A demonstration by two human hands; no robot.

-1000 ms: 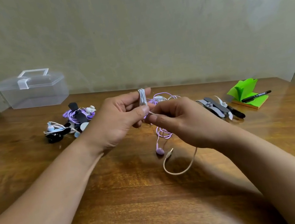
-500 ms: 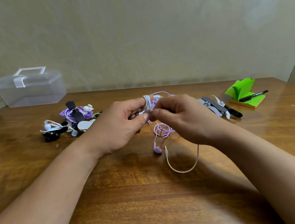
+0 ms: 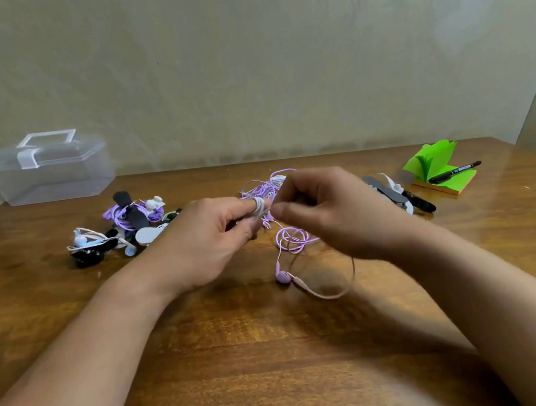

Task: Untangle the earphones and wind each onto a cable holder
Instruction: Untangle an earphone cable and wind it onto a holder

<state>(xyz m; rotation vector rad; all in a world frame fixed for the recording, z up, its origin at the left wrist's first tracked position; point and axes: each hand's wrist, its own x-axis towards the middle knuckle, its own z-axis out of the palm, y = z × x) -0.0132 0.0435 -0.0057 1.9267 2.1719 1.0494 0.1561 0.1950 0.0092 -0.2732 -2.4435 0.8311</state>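
Left hand point(image 3: 203, 243) dips with cord coil point(image 3: 259, 205); right hand point(image 3: 330, 214) lifts slightly above it; cord tail point(image 3: 328, 296) drags across bench point(image 3: 281, 355), plug now beside purple earbud point(image 3: 282, 277).

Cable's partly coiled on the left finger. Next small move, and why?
Probably another wrap with the right hand: it pinches the strand beside the coil on the left hand, and a loose cable tail lies on the table.

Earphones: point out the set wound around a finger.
The white set, coiled round a finger of the left hand. The purple set lies loose on the table; the bundled sets sit farther left.
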